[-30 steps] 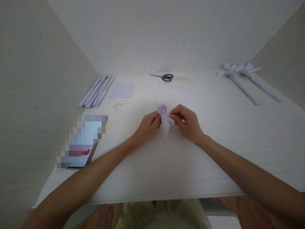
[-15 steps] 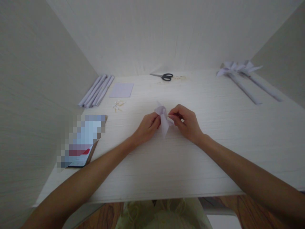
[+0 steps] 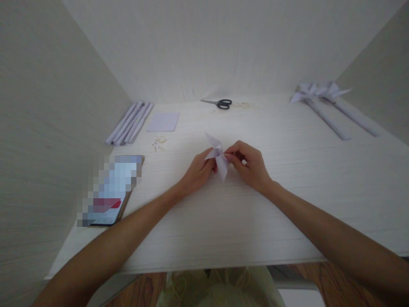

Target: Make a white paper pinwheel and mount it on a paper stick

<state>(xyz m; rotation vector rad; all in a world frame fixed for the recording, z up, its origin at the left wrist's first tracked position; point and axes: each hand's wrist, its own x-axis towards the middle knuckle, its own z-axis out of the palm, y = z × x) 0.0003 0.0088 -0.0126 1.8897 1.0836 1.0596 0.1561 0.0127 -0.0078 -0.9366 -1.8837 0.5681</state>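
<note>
Pale wooden table, white walls

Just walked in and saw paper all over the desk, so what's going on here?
A person sits at a white table, pinching a small folded paper piece between the left hand and right hand, just above the tabletop. Rolled paper tubes, a flat paper sheet and some small pins lie to the left, scissors at the back, and finished paper pinwheels on sticks at the right.
</note>
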